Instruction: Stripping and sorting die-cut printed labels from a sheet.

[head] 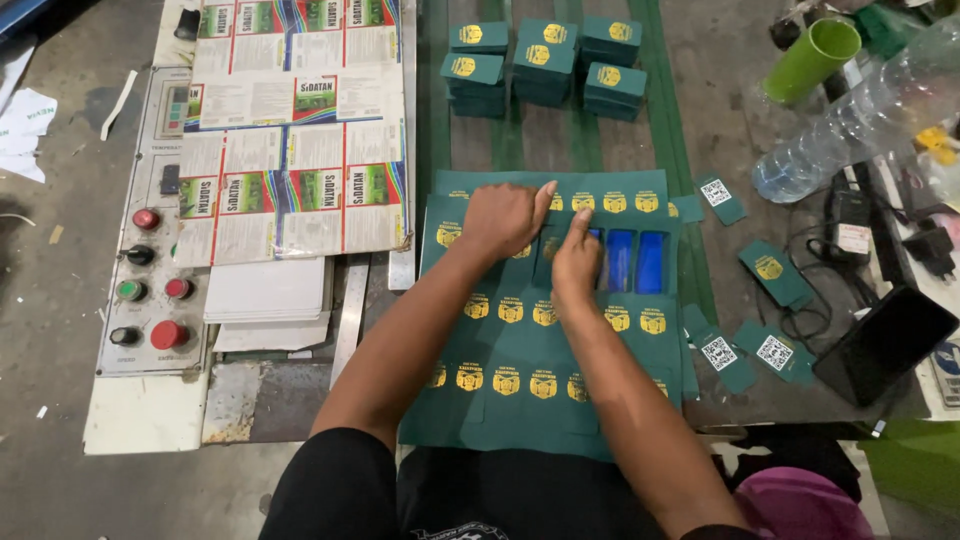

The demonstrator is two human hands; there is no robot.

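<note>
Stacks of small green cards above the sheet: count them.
6, in two rows of three: back row; front row. All lie above the green printed sheet; none looks hidden.

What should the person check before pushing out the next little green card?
1. Left hand flat on the green sheet, holding it down: ok.
2. Right hand fingers at the punched row: ok.
3. Blue holes show which cards are already out: ok.
4. Next card cut all the way round: cannot tell, hands hide it.
5. Loose cards lie beside the sheet on the right, not on it: ok.
6. Card stacks at the far end sit neat and apart from the sheet: ok.
</note>
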